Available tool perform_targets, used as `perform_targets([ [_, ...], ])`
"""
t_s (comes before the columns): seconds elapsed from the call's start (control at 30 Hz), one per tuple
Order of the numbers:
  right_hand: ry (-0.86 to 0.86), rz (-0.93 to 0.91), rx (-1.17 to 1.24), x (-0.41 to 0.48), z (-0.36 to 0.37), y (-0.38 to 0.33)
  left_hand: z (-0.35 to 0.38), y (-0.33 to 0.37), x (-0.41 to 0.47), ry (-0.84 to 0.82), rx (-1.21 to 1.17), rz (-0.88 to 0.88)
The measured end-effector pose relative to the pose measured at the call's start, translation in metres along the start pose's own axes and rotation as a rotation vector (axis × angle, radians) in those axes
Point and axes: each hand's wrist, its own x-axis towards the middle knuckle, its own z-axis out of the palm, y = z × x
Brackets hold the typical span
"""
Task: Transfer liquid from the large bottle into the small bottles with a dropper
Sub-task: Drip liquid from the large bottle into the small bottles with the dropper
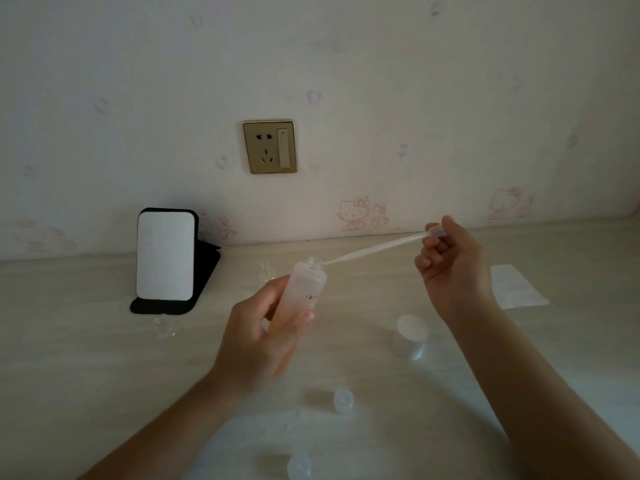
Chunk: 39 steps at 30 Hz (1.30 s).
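Observation:
My left hand (263, 337) grips the large frosted bottle (304, 289), lifted off the table and tilted, its open neck pointing up and to the right. My right hand (450, 265) pinches the bulb of a clear plastic dropper (377, 247). The dropper slants down to the left, and its tip is at the bottle's mouth. One small clear bottle (266, 271) stands just behind the large bottle. Another small bottle (165, 325) stands in front of the mirror's base.
A standing mirror (165, 254) on a black base is at the left. The large white cap (410, 336) sits right of centre. Two small caps (343, 400) (299, 466) lie near the front edge. A clear wrapper (516, 287) lies at the right. A wall socket (269, 147) is above.

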Motion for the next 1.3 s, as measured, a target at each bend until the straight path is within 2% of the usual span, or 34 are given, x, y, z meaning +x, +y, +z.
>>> perform_targets([
  [0.6, -0.035, -0.194, -0.214, -0.004, 0.002, -0.015, -0.004, -0.003, 0.004, -0.113, 0.259, 0.041],
  [1.07, -0.396, -0.106, -0.498, -0.016, 0.011, 0.012, 0.004, -0.004, 0.003, -0.126, 0.445, 0.139],
  [1.3, -0.449, -0.13, -0.634, -0.022, 0.016, 0.026, 0.006, -0.002, 0.004, -0.136, 0.462, 0.161],
])
